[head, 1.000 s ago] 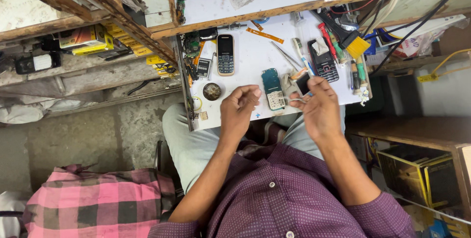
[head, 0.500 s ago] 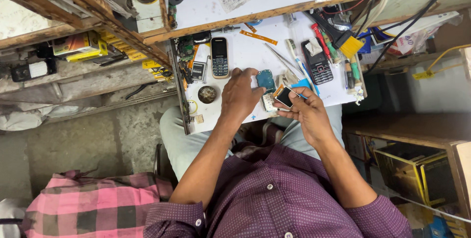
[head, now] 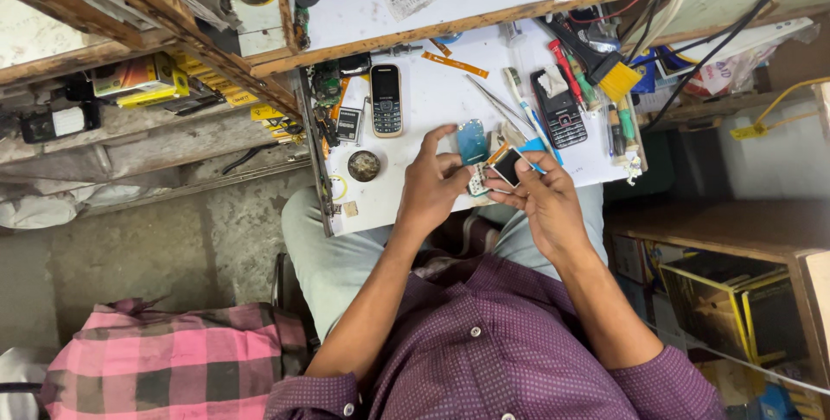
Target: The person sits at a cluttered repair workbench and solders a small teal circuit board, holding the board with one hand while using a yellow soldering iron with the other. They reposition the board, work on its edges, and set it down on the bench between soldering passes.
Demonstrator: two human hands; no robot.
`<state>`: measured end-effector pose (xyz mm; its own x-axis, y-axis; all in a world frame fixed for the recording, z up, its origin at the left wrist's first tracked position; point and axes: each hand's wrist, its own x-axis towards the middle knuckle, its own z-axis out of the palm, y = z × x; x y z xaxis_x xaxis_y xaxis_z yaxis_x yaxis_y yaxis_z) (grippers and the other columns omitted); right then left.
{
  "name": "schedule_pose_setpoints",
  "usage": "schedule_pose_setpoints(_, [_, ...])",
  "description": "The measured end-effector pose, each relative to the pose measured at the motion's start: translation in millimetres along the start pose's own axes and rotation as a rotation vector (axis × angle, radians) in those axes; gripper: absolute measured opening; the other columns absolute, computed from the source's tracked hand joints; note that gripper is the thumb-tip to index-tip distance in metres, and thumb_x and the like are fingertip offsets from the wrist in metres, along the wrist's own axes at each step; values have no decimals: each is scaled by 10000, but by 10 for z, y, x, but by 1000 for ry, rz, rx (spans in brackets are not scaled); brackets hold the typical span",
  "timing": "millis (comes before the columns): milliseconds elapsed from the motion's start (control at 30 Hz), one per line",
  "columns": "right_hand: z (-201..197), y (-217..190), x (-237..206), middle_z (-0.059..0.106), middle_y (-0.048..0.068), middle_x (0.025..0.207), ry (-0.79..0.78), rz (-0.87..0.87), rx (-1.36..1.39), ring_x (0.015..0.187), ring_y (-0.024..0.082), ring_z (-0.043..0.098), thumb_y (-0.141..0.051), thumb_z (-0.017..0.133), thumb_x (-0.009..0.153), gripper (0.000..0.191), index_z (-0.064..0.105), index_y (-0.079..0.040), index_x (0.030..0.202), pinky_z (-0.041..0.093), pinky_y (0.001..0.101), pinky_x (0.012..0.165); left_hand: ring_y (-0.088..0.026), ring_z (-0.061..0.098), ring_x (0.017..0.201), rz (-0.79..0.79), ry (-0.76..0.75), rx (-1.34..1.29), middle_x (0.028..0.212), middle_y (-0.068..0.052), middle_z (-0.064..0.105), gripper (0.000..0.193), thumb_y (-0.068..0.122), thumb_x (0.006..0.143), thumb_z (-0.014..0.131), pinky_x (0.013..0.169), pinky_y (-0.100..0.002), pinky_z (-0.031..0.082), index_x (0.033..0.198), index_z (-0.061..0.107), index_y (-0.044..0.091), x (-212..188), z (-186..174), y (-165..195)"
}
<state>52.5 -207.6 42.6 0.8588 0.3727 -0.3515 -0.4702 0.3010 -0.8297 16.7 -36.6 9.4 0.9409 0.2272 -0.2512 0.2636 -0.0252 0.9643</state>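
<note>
My left hand (head: 437, 185) and my right hand (head: 543, 202) meet over the near edge of a small white worktop (head: 432, 117). The left fingers pinch a small white phone body (head: 477, 180). Against it, the right thumb and fingers hold a small dark display piece with an orange edge (head: 507, 166). A teal phone cover (head: 472, 140) lies on the worktop just beyond the fingertips. My purple shirt and lap fill the space below.
On the worktop lie a black bar phone (head: 386, 100), a second black keypad phone (head: 560, 114), tweezers (head: 489, 98), a red screwdriver (head: 565, 64), a yellow-bristled brush (head: 617, 79) and a round tin (head: 364, 165). Cables hang at right. A pink checked cloth (head: 164, 370) lies lower left.
Both hands have moved forward from above my lap and closed together. The right hand has brought the display piece against the white phone body that the left hand now pinches.
</note>
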Motion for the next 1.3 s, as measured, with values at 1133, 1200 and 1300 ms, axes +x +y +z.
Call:
schedule_pose_setpoints(1133, [378,63,-11,701,130,1096,-51,-1015,-1087,985,252,718,131,701,810,348,761,-24,1116,579,327,816,-105,690,925,44,-45,-459,1104,-104,729,515,12,1004,522,700,-280,644,1497,377,32,-74,-189,-46])
schedule_pose_setpoints(1200, [399,76,16,705,137,1116,-52,-1077,-1116,997,273,714,146,680,760,401,767,-25,1112,579,346,822,-102,686,932,40,-54,-466,1113,-102,729,524,0,1006,509,736,-275,636,1506,356,40,-73,-199,-60])
schedule_pose_setpoints(1300, [428,83,50,717,125,1139,-68,-1145,-1116,999,269,711,144,691,762,394,759,-14,1116,575,357,827,-95,649,917,42,-37,-427,1123,-110,725,547,-30,1014,507,748,-256,576,1535,358,45,-90,-213,-93])
